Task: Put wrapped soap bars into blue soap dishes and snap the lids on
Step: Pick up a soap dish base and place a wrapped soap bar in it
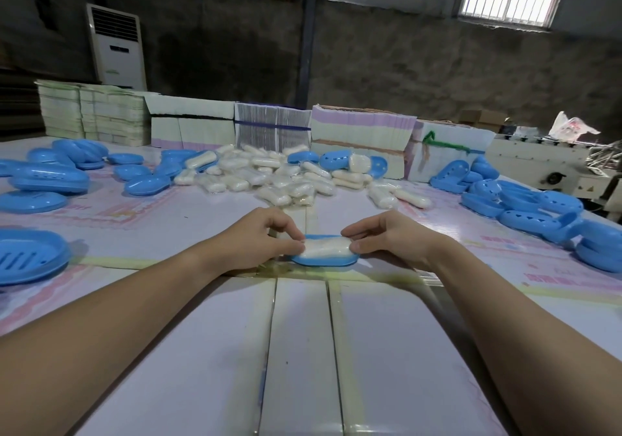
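At the near centre of a pale table, a person's two hands settle a wrapped soap bar into a blue dish. Bar and dish both lie with their long axis running left to right across the view, the bar resting in the dish and standing proud of its rim. The left hand pinches the bar's left end between thumb and curled fingers; the right hand pinches the right end the same way. Both hands cover the dish's ends, so only its front wall and a strip of far rim show.

Behind them, a loose heap of wrapped bars sprawls across the table, pointing every way. Blue dishes and lids lie scattered at left, more pile at right, and which are bases and which lids is hard to tell. One slotted blue piece is cut off by the left edge. Stacks of flat cartons line the far side.
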